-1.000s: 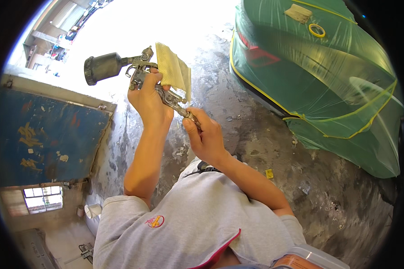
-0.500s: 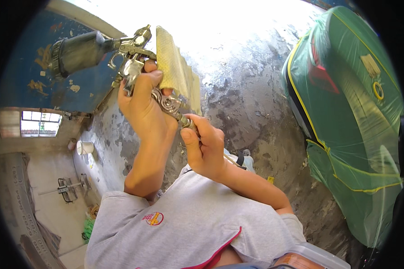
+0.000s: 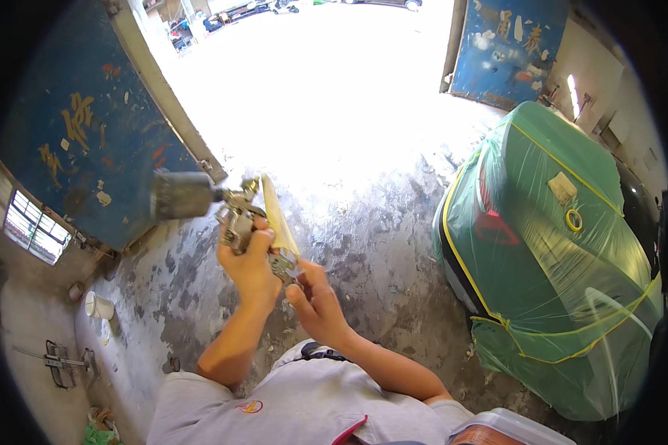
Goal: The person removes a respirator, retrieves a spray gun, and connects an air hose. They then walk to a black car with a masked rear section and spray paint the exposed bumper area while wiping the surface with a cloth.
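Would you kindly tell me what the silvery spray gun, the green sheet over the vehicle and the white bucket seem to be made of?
The silvery spray gun looks like polished metal, given its glints; its dark cylindrical cup is too blurred to tell. The translucent green sheet seems thin plastic film, glossy and wrinkled. The round white bucket is probably plastic: smooth and matt.

Blown-out glare thru doorway (image 3: 319, 96), blk corners, fisheye bend nr edges, spray-gun cup (image 3: 182, 196) w/ blur

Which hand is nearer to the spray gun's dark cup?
Left: the left hand grips the spray gun, below-right of its dark cup; the right hand is farther, at the gun's lower end.
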